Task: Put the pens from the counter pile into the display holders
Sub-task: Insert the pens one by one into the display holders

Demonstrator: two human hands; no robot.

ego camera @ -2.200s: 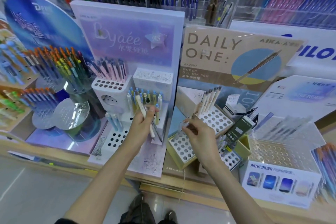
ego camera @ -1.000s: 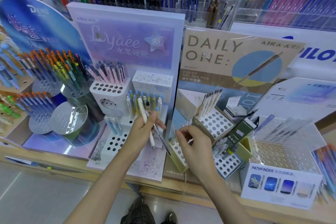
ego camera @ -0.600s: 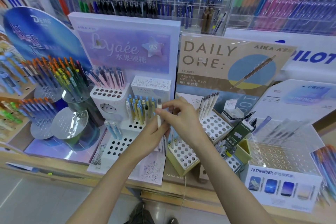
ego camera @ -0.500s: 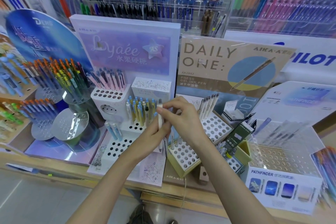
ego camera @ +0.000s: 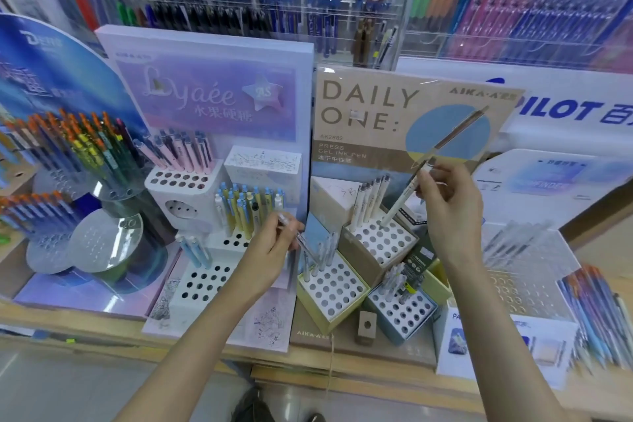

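Fingers (ego camera: 436, 178) and thumb of the right hand (ego camera: 448, 205) pinch the upper barrel of a cream pen (ego camera: 399, 207). The pen is tilted: its top is at the fingers, and its tip points down and to their left, at a hole in the white perforated top of the tan holder (ego camera: 356, 257). Whether the tip has entered the hole cannot be told. A row of matching cream pens (ego camera: 371, 199) stands along the far edge of that holder, just left of the held pen and apart from it.

Fingers (ego camera: 293, 231) of the left hand (ego camera: 269, 252) are curled round a clear pen (ego camera: 306, 247). This pen lies slanted across them, with one end up and to their left and the other down and to their right. The lower end is just beside the standing clear pens (ego camera: 325, 248) in the yellow holder (ego camera: 313, 310), directly right of the left fingers. Contact between them cannot be told.

A blue holder (ego camera: 382, 324) sits below the right fingers, nearer the viewer, with a few pens at its far edge. A white stepped holder (ego camera: 181, 303) sits left of the left fingers and carries blue and yellow pens (ego camera: 239, 212) on its middle step. All holders rest on the wooden bench (ego camera: 342, 373). The "DAILY ONE:" board (ego camera: 370, 113) stands behind the right fingers, and a lilac board (ego camera: 205, 96) stands behind the left fingers.
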